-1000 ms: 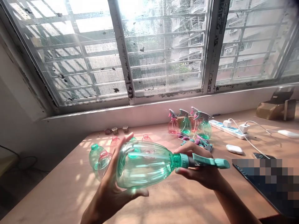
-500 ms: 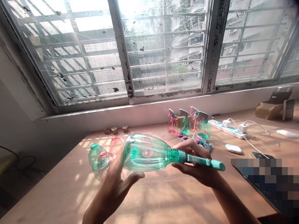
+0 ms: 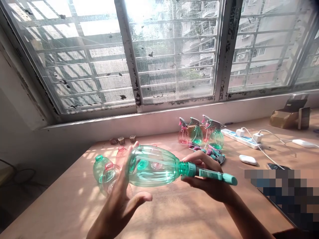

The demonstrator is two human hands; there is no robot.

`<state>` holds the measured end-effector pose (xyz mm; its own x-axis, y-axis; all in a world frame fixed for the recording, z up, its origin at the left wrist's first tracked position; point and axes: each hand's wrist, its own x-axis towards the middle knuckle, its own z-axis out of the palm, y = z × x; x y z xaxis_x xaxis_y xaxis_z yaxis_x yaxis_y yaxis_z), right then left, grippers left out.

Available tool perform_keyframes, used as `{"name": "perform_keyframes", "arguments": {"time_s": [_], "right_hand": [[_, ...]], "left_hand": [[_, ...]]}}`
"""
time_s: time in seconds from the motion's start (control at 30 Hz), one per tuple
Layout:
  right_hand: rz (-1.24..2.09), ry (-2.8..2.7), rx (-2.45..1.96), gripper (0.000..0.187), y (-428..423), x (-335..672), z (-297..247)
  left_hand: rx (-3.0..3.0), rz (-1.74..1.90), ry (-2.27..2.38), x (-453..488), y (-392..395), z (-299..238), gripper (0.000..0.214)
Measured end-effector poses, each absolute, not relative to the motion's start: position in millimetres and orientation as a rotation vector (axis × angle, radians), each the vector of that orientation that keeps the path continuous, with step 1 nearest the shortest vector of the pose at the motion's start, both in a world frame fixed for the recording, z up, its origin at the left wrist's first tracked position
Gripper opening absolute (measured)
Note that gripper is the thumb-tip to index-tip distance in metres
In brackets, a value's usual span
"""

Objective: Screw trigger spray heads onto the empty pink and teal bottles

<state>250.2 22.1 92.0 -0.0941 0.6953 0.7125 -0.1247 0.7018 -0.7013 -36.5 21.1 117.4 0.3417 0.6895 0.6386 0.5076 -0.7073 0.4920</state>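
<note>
One green spray bottle (image 3: 154, 167) lying sideways in midair over table (image 3: 171, 212). Right hand (image 3: 214, 189) got fingers curled round its spray head (image 3: 211, 174). Left hand (image 3: 121, 197) pretty wide open at base, thumb sticking out free. Four more sprayers (image 3: 216, 138) standing by window wall (image 3: 159, 123), pile of loose trigger tops (image 3: 216, 154) just in front.

"Where does the light enter?"
"Sun glares white through the far window (image 3: 174, 66), throwing soft shadows across the table (image 3: 161, 215)."
"And the picture?"
"Dim at left; pixelated blocks (image 3: 286, 191) cover the near right."
</note>
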Motion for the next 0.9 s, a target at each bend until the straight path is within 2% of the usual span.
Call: {"name": "perform_keyframes", "arguments": {"time_s": [0.07, 0.13, 0.43, 0.57, 0.8, 0.9], "right_hand": [[0.695, -1.538, -0.491, 0.034, 20.7, 249.6, 90.9], [0.696, -1.529, -0.504, 0.032, 20.9, 249.7, 90.8], [0.847, -1.452, -0.446, 0.021, 28.9, 254.3, 93.3], [0.778, -1.432, -0.438, 0.026, 27.0, 252.5, 91.9], [0.662, -1.404, -0.475, 0.035, 22.8, 247.4, 92.8], [0.680, -1.397, -0.472, 0.036, 22.4, 247.3, 93.3]], "left_hand": [[2.315, 1.308, 1.036, -35.5, 17.6, 121.0, 0.070], [2.271, 1.310, 1.064, -35.4, 15.3, 122.1, 0.061], [2.460, 1.442, 1.185, -36.0, 16.1, 112.5, 0.084], [2.405, 1.422, 1.196, -40.1, 17.2, 106.4, 0.088], [2.274, 1.688, 1.106, -37.7, 14.8, 111.5, 0.061], [2.236, 1.765, 1.050, -39.9, 17.3, 109.5, 0.058]]}}
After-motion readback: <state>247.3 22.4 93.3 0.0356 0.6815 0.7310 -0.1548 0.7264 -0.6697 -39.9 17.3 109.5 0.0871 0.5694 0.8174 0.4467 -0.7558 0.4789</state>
